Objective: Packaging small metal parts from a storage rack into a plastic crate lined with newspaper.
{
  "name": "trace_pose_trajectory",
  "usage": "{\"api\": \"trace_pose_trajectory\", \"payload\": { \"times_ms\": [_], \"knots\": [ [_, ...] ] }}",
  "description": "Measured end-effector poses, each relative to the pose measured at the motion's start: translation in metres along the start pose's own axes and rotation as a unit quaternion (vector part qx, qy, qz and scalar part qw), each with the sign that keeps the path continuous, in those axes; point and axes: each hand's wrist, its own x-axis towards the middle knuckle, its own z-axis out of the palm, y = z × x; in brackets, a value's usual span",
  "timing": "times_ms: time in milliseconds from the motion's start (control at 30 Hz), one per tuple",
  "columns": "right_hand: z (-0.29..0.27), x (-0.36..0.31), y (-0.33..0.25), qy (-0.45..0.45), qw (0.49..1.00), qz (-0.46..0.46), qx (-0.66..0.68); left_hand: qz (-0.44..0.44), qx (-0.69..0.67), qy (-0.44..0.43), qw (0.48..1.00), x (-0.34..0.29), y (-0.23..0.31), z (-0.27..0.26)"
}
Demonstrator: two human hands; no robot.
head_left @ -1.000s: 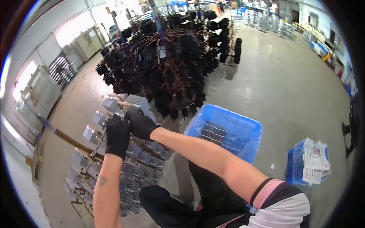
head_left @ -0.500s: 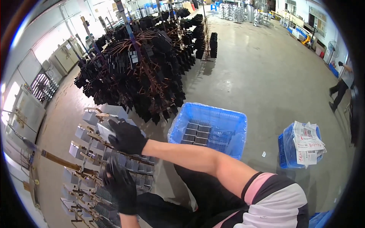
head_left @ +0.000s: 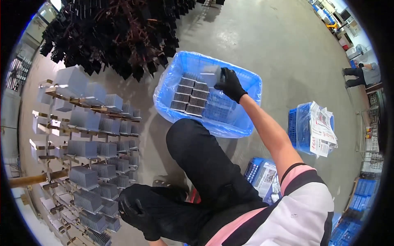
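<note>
My right hand [head_left: 230,85], in a black glove, grips a grey finned heat sink [head_left: 210,74] by its right side. It holds this piece over the far part of a blue crate [head_left: 251,119] lined with clear plastic. Inside the crate, two columns of finned heat sinks [head_left: 191,95] stand side by side toward the left; the held piece is just beyond and right of them. My left hand [head_left: 134,210], also black-gloved, rests against my bent knee near the rack, its fingers loosely extended with nothing seen in them.
To my left stands a metal rack [head_left: 48,158] hung with rows of grey heat sinks [head_left: 83,148]. Dark parts hang densely on racks [head_left: 119,33] beyond it. On the right are a lined blue crate topped with newspapers [head_left: 322,129] and another crate [head_left: 253,170]. A person [head_left: 363,75] is far right.
My right hand has swung from the rack to the crate, bringing a heat sink. My left hand has dropped from the rack to my knee. The view has tilted downward.
</note>
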Motion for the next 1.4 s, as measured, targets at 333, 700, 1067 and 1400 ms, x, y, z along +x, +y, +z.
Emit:
{"api": "trace_pose_trajectory", "payload": {
  "times_ms": [333,700,1067,1400],
  "knots": [
    [0.148,-0.028,0.13,-0.172,0.957,0.155,-0.175,-0.004,0.103,-0.091,0.991,-0.011,0.0,-0.001],
    [0.191,-0.023,0.172,-0.103,0.949,0.083,-0.286,0.042,0.127,-0.052,0.99,-0.001,0.017,0.003],
    [0.198,-0.008,0.162,-0.176,0.943,0.155,-0.237,0.056,0.2,0.011,0.978,0.029,0.057,-0.003],
    [0.155,-0.01,0.114,-0.283,0.939,0.1,-0.167,0.034,0.08,0.037,0.996,0.017,0.042,-0.018]
  ]
}}
